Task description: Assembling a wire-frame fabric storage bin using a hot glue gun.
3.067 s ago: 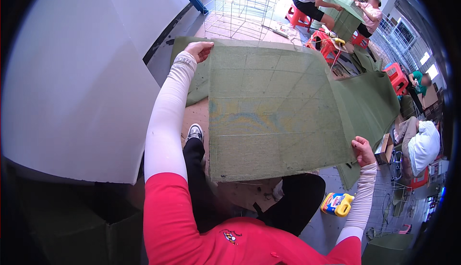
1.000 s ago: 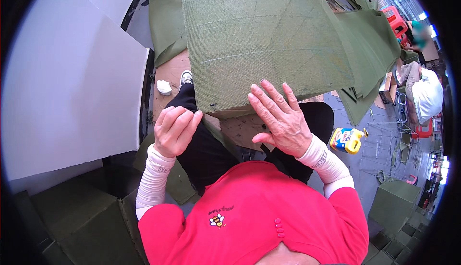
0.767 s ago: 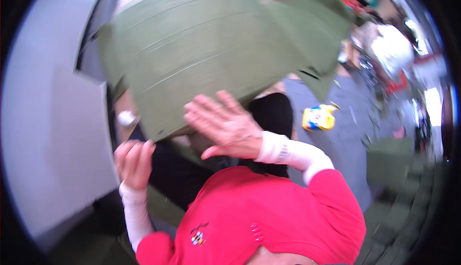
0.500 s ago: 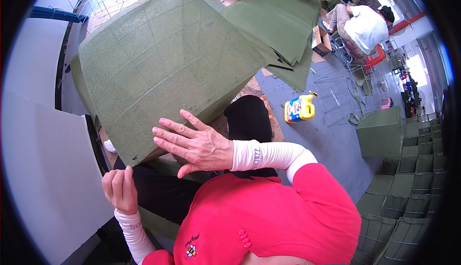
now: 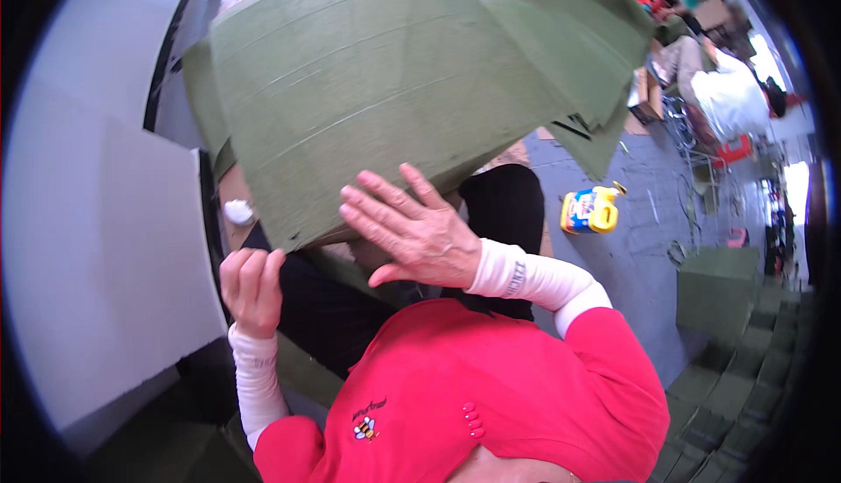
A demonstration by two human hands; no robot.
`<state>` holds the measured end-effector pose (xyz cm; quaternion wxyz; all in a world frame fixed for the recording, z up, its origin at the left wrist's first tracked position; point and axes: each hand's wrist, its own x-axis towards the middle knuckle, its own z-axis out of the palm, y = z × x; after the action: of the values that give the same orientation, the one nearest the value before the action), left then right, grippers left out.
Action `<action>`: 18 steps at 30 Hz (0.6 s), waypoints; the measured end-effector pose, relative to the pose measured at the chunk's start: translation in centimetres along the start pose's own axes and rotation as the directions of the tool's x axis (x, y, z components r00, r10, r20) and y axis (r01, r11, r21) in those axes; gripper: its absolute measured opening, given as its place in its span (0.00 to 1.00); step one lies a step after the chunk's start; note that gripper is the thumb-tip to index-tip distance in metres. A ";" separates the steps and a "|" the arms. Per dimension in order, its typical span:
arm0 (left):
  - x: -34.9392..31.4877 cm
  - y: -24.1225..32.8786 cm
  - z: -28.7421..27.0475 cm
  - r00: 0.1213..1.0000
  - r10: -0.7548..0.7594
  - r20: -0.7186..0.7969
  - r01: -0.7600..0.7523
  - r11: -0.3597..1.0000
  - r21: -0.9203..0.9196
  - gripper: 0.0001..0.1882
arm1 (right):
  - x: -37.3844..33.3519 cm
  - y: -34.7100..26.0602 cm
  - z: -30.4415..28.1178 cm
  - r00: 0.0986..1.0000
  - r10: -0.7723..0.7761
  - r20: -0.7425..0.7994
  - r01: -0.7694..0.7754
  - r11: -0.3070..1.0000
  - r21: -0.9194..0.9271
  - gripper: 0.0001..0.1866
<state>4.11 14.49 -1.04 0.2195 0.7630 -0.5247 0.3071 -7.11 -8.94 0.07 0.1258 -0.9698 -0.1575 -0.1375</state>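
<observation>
A broad olive-green fabric sheet (image 5: pixel 377 71) with faint creases lies spread in front of me, its near edge over my lap. My left hand (image 5: pixel 252 290) is closed, with its thumb and fingertips pinching the sheet's near left corner. My right hand (image 5: pixel 420 233) lies flat with fingers stretched out, its fingertips on the near edge of the sheet. Whatever supports the sheet from below is mostly hidden.
A white panel (image 5: pixel 114 220) stands close on my left. Right of my knee is a yellow jug (image 5: pixel 590 210) on the grey floor. Further right stand a green fabric box (image 5: pixel 718 286) and stacked green pieces. A person in white (image 5: pixel 731 98) sits at the far right.
The whole view has shifted, so the sheet, jug and both hands appear farther right. Against the sheet, both hands keep nearly the same places.
</observation>
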 end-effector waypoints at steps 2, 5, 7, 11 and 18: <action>-0.3 -0.2 0.2 1.000 -0.004 0.007 0.004 1.000 -0.004 0.12 | 0.1 0.0 0.0 1.000 0.002 0.004 -0.002 1.000 -0.004 0.42; -0.3 0.0 0.0 1.000 0.014 0.013 -0.015 0.999 0.037 0.09 | 0.1 0.0 0.2 1.000 -0.003 0.017 0.004 1.000 -0.028 0.44; -0.3 0.5 -0.2 1.000 0.013 0.015 -0.014 0.997 0.075 0.07 | 0.2 -0.2 0.3 1.000 -0.008 0.024 0.008 0.999 -0.036 0.44; 1.1 3.0 0.7 0.999 0.018 0.048 -0.027 0.982 0.185 0.14 | 0.4 -0.7 0.7 1.000 0.018 0.010 -0.017 0.999 -0.033 0.43; 1.3 5.2 3.3 0.975 -0.117 0.191 0.094 0.988 0.124 0.17 | 0.8 -1.3 2.1 0.999 0.022 -0.029 -0.023 0.999 -0.034 0.41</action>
<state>0.42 9.59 -2.44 0.1383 0.8278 -0.4842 0.2473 -6.33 -6.95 -1.40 0.1130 -0.9714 -0.1425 -0.1527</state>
